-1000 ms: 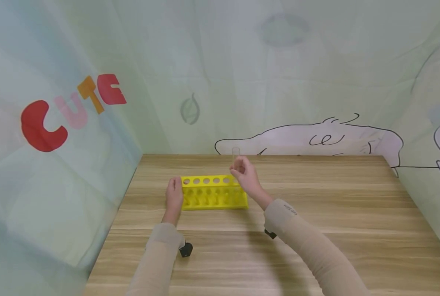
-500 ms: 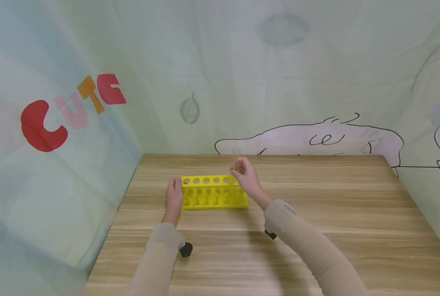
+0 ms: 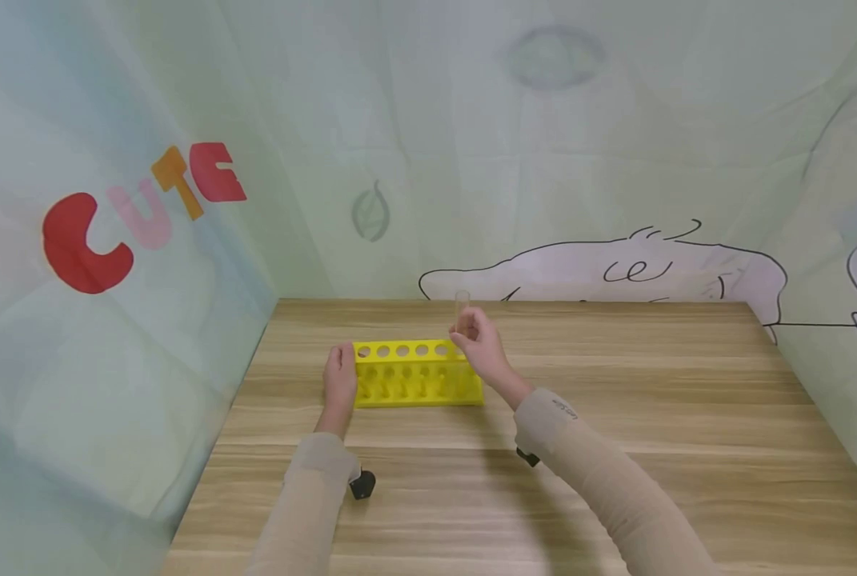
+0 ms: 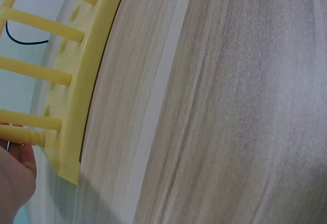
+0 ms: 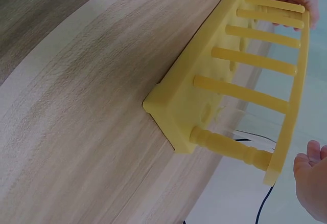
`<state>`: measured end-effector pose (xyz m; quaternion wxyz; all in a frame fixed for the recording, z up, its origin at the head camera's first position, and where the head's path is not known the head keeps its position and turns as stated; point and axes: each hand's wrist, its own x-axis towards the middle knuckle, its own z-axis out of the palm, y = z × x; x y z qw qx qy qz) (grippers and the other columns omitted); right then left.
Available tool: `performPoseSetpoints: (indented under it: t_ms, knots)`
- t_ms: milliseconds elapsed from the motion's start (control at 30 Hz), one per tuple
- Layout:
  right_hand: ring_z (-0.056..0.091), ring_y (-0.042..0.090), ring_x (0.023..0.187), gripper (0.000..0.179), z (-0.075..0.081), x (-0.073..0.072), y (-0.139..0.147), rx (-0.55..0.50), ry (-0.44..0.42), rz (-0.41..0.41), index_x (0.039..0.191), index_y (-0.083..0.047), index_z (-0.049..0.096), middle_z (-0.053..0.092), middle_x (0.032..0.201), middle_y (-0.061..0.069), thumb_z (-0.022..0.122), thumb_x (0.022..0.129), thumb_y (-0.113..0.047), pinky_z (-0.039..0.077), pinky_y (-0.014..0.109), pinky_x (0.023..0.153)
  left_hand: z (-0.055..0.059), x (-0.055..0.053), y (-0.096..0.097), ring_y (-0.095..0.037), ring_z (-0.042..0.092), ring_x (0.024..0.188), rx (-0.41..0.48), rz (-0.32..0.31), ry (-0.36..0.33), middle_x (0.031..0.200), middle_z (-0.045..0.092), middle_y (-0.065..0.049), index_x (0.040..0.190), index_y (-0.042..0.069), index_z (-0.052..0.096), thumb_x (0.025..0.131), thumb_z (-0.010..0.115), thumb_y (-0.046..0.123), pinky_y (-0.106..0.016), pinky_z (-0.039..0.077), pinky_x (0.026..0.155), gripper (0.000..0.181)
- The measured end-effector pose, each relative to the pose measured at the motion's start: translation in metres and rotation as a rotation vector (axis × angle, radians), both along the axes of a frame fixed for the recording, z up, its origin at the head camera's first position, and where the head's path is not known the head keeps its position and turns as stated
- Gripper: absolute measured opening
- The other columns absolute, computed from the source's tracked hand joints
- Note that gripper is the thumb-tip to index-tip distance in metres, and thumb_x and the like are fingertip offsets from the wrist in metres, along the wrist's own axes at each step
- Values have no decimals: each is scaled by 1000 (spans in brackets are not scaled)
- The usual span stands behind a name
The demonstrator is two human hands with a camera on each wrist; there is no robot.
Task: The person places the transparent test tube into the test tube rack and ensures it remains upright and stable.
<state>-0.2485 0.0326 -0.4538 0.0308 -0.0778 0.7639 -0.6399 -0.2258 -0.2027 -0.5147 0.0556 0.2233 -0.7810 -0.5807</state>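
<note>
A yellow test tube rack (image 3: 418,403) stands upright on the wooden table. My left hand (image 3: 339,378) holds its left end; in the left wrist view that hand's fingers (image 4: 26,155) lie round the end post. Above the rack's right end, my right hand (image 3: 482,346) pinches a clear test tube (image 3: 462,302) that points upward. The tube's lower part is see-through and hard to make out, so how deep it sits in the rack I cannot tell. In the right wrist view only part of the right hand (image 5: 311,180) shows, beside the rack's top plate (image 5: 280,157).
The wooden table (image 3: 651,416) extends around the rack, mostly to the right and in front. A printed cloth (image 3: 543,160) hangs behind the table and along its sides. A dark cable (image 5: 263,203) shows beyond the rack in the right wrist view.
The test tube and my right hand have sunk very slightly and shifted a touch to the right. My left hand and the rack stay put.
</note>
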Motion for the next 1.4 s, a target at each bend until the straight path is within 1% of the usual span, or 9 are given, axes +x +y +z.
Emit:
performPoseSetpoints:
  t_ms: [200,400,533,667,733,1000,1233,1300,1400]
  knots:
    - [56,22,99,21,0,0,0,8,-8,-5,101,-2,43,50,95,7,54,84,2,47,31,85,0,0,-1,-20,41,101,-8,8,-2,117,47,-11,120,8,42,92,26,49,-38,36,93,52]
    - [55,24,100,21,1,1,1,-5,-18,8,101,-1,45,50,96,10,54,83,3,47,31,86,0,-1,0,-20,40,98,1,9,3,114,47,-10,119,8,42,93,27,47,-36,37,89,49]
    - [55,25,98,20,11,7,1,8,-20,13,100,-1,45,52,98,15,53,83,5,46,32,85,0,-1,-1,-20,40,96,1,13,9,112,48,-10,117,7,43,94,28,42,-36,36,88,44]
    - [54,26,98,20,19,13,0,39,-20,13,101,1,43,52,100,19,52,84,6,47,32,84,0,-1,-1,-20,40,97,-6,7,7,113,47,-11,118,7,43,95,28,42,-36,36,89,45]
    - [54,26,98,20,18,13,0,43,-23,17,102,3,43,51,101,20,52,84,5,46,32,84,1,-1,-1,-20,40,98,-9,6,7,113,47,-11,119,7,43,95,27,42,-36,36,89,45]
    - [53,23,101,24,-2,3,2,42,-43,22,106,1,43,53,107,17,54,84,0,46,32,86,3,0,0,-20,40,96,-6,5,2,111,48,-11,118,7,43,95,28,40,-36,37,87,43]
    - [55,22,97,23,-6,2,1,61,-18,2,104,1,44,53,101,12,55,84,1,48,31,82,3,0,1,-19,39,92,1,7,-4,107,47,-10,116,7,43,95,27,41,-33,36,83,43]
    - [55,21,97,21,-7,2,1,68,-16,-4,102,-1,45,54,100,10,55,83,2,48,30,81,2,0,1,-19,39,93,3,7,-6,107,47,-9,116,8,43,95,28,41,-33,36,83,42]
    - [55,20,96,19,-7,2,0,77,-15,-10,97,-5,45,54,100,8,56,83,2,48,30,81,2,0,1,-19,39,94,-5,6,-7,108,47,-9,117,8,43,94,27,46,-34,37,84,47]
